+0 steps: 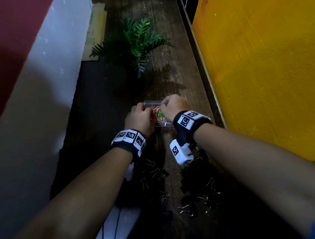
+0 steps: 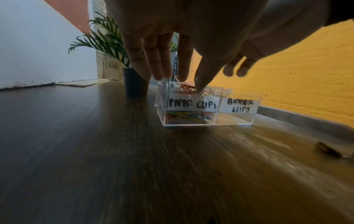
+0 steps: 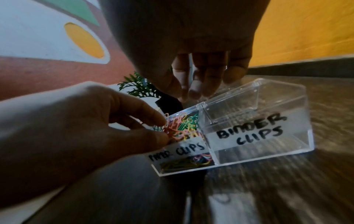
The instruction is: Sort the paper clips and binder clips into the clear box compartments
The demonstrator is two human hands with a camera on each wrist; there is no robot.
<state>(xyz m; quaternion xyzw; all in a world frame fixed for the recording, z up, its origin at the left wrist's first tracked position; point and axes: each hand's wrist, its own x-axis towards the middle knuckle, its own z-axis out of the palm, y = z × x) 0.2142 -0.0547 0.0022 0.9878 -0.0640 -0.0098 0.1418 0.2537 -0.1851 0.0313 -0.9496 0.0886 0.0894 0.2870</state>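
A clear two-compartment box stands on the dark wooden table, labelled "PAPER CLIPS" on the left and "BINDER CLIPS" on the right. Coloured paper clips are heaped in the left compartment; the right one looks empty. My left hand reaches into the heap and pinches a bunch of clips between thumb and forefinger. My right hand hovers over the box's far edge, fingers hanging loosely, nothing seen in them. Black binder clips lie scattered near me.
A potted fern stands just beyond the box. A yellow wall runs along the table's right edge and a white wall along the left. Cardboard leans at the far left.
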